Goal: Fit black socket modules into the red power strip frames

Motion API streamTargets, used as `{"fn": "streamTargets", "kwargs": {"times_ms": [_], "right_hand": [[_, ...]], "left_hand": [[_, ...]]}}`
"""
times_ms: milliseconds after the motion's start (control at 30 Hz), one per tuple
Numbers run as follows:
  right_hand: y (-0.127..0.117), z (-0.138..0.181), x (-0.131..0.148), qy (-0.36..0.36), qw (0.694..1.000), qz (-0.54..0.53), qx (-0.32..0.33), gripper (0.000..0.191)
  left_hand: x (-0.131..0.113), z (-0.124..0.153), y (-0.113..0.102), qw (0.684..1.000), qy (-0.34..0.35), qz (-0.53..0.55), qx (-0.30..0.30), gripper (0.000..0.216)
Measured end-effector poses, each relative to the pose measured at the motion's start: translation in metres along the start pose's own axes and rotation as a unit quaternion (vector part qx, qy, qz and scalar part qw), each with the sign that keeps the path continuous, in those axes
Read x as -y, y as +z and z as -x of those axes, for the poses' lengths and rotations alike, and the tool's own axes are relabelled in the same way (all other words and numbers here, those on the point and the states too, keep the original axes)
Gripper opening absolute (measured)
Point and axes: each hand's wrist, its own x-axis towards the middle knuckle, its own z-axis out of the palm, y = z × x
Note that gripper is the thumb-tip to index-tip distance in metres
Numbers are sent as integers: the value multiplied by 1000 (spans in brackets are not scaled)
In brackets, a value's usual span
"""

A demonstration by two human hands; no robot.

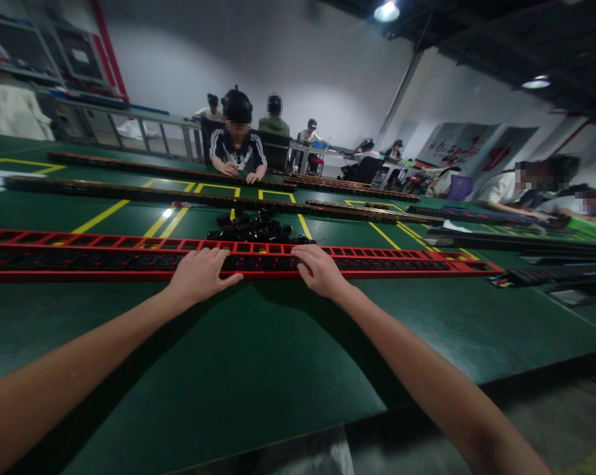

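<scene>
Long red strip [55,254] spans the frame's middle from the left edge, lying flat on the green table [258,356]. Left hand [199,274] spread flat on its near rail; right hand [320,269] pressing fingertips onto it, gripping nothing. Loose black parts [258,229] piled just behind. Strip looks rigid yet long, likely flexes; grasp both rails, hands apart.

**Long rail across the worktop, hands on its near edge**

A long rail [377,260] lies crosswise on the worktop [258,356], reaching from the left edge well to the right. The left hand [199,274] and right hand [320,269] rest side by side on its near side. Just behind it sits a heap of small parts [256,229]. Farther back lie more rails [144,192], with a seated person [237,142] behind them.
</scene>
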Motion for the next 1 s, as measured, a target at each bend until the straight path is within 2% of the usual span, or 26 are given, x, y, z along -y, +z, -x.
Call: {"fn": "streamTargets", "kwargs": {"times_ms": [67, 200, 267, 533, 700, 867, 1000], "right_hand": [[1, -1, 9, -6, 1000, 1, 10, 39], [6, -4, 20, -13, 993, 14, 113, 36], [7, -5, 22, -10, 990, 22, 136, 34], [8, -5, 24, -5, 991, 40, 129, 32], [10, -19, 22, -22, 988, 65, 138, 32], [29, -32, 29, -22, 997, 49, 56, 34], [45, -28, 35, -25, 996, 39, 78, 30]], "left_hand": [[0, 0, 0, 1000, 3, 2, -6, 75], [-1, 0, 1, 1000, 3, -1, -14, 72], [-2, 0, 1, 1000, 3, -2, -16, 71], [-2, 0, 1, 1000, 4, 15, -26, 70], [-3, 0, 1, 999, 3, 15, -30, 67], [-4, 0, 3, 999, 5, 10, -37, 63], [-4, 0, 5, 999, 3, 16, -47, 64]]}}
